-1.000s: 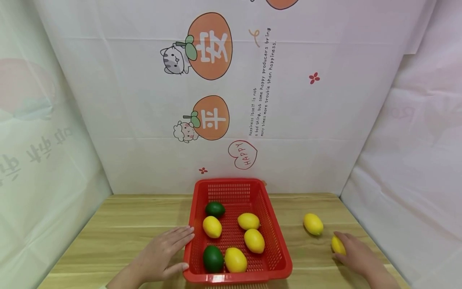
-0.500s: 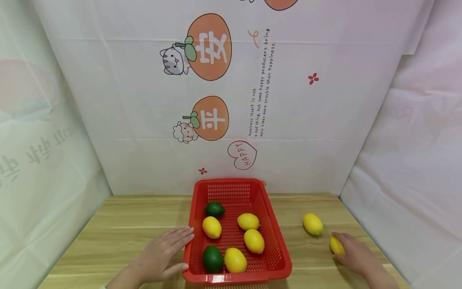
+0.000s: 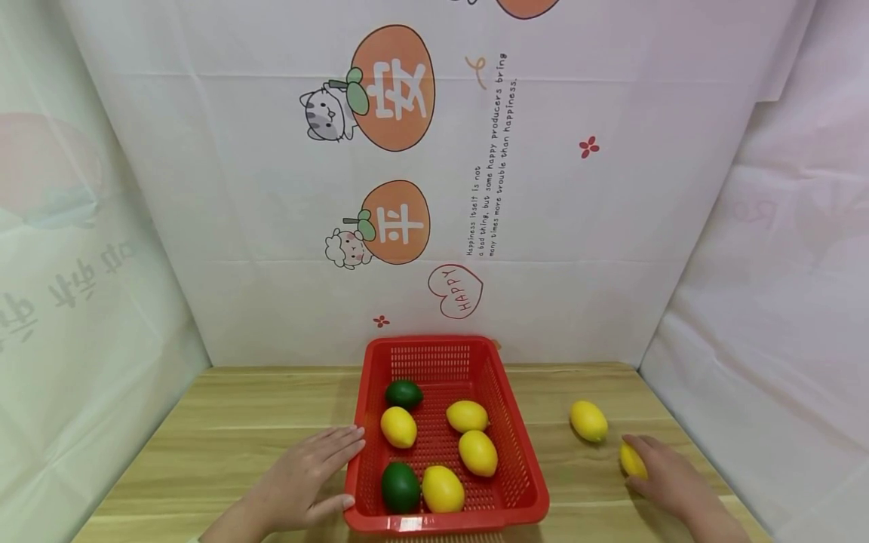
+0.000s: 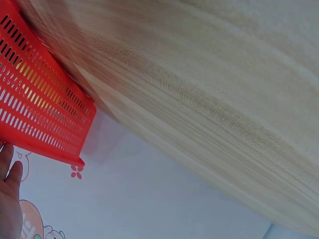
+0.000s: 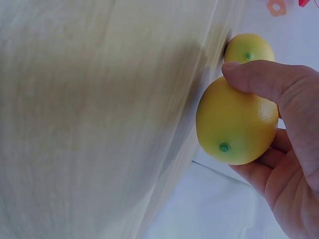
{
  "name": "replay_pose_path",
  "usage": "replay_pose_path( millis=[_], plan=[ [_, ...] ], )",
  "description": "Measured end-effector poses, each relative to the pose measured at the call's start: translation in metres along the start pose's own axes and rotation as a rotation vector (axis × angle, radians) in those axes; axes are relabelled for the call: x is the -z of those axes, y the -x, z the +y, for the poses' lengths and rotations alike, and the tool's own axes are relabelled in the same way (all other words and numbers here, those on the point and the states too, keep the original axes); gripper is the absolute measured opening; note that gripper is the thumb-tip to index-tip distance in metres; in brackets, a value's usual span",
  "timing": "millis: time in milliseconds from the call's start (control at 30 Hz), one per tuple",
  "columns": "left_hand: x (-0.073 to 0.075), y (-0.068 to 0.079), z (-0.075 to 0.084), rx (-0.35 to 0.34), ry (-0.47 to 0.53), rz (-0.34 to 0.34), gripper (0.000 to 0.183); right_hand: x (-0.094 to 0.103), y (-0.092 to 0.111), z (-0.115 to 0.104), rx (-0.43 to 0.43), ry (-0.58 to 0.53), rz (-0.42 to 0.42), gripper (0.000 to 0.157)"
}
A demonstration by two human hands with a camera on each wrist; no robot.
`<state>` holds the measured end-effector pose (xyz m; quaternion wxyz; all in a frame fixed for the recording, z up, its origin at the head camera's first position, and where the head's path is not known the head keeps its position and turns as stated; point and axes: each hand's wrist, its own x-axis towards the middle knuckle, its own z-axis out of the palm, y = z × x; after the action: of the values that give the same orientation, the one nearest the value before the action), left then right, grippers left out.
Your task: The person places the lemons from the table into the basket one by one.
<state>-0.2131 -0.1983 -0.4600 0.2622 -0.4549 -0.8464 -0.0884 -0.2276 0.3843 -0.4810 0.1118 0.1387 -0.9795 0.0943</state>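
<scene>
My left hand (image 3: 305, 483) rests with its straight fingers against the left rim of a red plastic basket (image 3: 523, 452); the left wrist view shows those fingers at the basket's slotted side (image 4: 45, 99). On the right, my right hand (image 3: 672, 475) grips a yellow lemon (image 5: 234, 124) between thumb and fingers, low over the table. Another lemon (image 3: 588, 421) lies on the wood just beyond it. Inside the basket are several yellow lemons, one of them at the front (image 3: 443, 489), and two dark green lemon-shaped fruits, one far (image 3: 404, 394) and one near (image 3: 400, 487).
The wooden table (image 3: 258, 407) ends at a white printed cloth (image 3: 543, 302) hung behind it. White cloths also stand up on the left (image 3: 102, 302) and right (image 3: 767, 339) sides. The basket's raised rim surrounds the fruit.
My right hand has shifted very slightly left along with the lemon it grips. The left hand, the basket and the other fruit look the same.
</scene>
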Motion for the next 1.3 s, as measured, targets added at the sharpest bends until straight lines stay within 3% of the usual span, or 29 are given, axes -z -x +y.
replay_pose_path(
  millis=[500,1067,1300],
  plan=[
    [0.001,0.000,0.001,-0.018,-0.011,0.016,0.060,0.007,-0.003,-0.011,0.026,0.026,0.034,0.061],
    [0.002,-0.001,0.002,0.021,0.013,-0.020,0.060,0.021,-0.013,-0.027,0.288,0.117,0.288,0.070],
    [0.002,-0.002,0.001,0.014,0.015,-0.016,0.060,0.028,-0.016,-0.035,0.354,0.134,0.341,0.075]
  ],
)
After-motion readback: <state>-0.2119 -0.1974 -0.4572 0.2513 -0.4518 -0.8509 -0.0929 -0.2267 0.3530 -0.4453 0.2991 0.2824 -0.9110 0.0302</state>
